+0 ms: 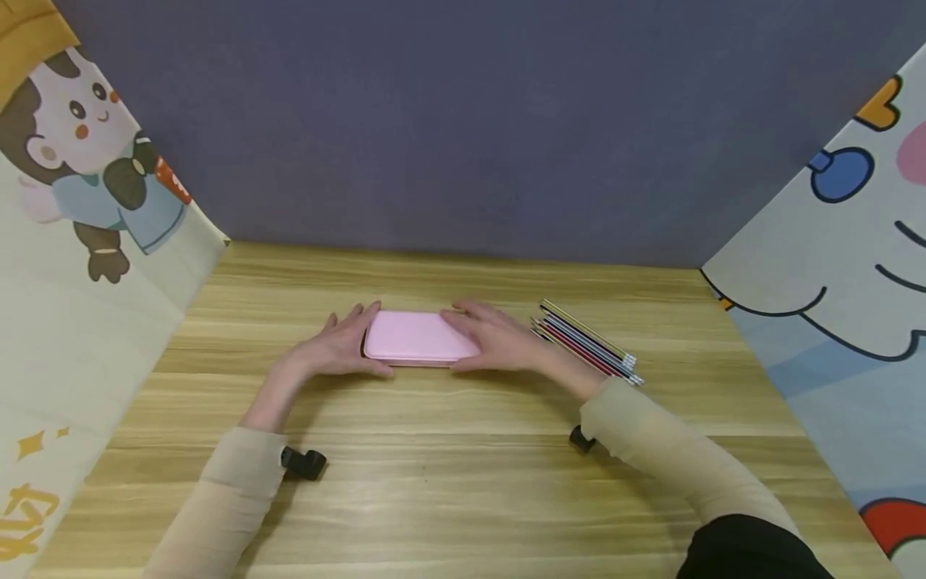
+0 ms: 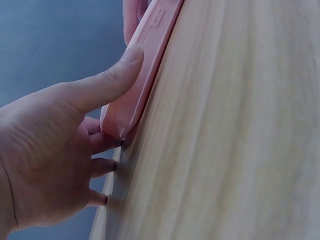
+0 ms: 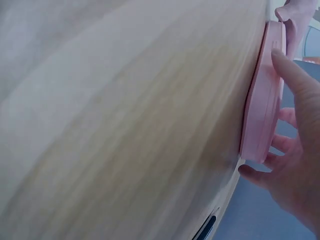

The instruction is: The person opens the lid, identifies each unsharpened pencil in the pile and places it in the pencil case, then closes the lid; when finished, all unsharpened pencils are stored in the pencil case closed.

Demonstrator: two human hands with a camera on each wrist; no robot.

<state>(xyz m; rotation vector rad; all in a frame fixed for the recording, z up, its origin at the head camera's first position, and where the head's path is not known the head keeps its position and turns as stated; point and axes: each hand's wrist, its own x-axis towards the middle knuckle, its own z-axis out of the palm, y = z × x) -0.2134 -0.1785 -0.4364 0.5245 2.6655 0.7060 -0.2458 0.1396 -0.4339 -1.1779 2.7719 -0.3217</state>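
A flat pink pencil case [image 1: 415, 336] with rounded corners lies closed on the wooden table. My left hand [image 1: 338, 347] grips its left end, thumb along the near side and fingers around the far side. At the opposite end my right hand [image 1: 499, 338] holds the case in the same way, partly covering its top. In the left wrist view, the left thumb [image 2: 112, 80] lies against the case's side wall [image 2: 145, 65]. The right wrist view shows the right thumb [image 3: 290, 70] on that same near wall, with the other fingers behind the case.
Several pencils [image 1: 586, 342] lie in a loose bundle at the right, beside and partly behind my right forearm. A dark grey panel [image 1: 463, 129] stands at the table's back edge. Printed cartoon panels flank the table [image 1: 434, 482] on both sides.
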